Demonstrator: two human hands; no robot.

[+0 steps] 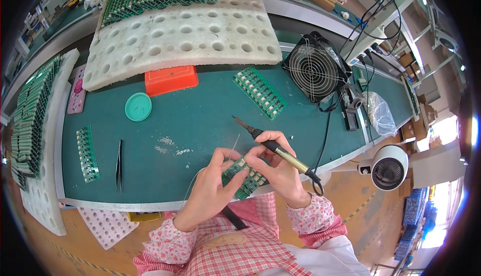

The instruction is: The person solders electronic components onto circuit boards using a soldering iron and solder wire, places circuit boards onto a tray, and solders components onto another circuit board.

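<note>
Near the front edge of the bench, a green circuit board (244, 188) with rows of pale components is held tilted between both hands. My left hand (214, 188) grips its left side, and a thin solder wire (237, 142) runs through the same fingers. My right hand (281, 171) is closed round a soldering iron (274, 149), whose dark tip points up and left, away from the board. The thumb and fingertips of that hand also touch the board's upper right edge. Their exact contact is partly hidden.
Two more circuit boards (259, 93) (88, 154) lie on the green mat, the left one beside black tweezers (119, 166). Farther back are a turquoise lid (138, 106), a red box (172, 80), a black fan (315, 68) and white foam (185, 38) carrying stacked boards. The iron's cord (326, 138) trails right.
</note>
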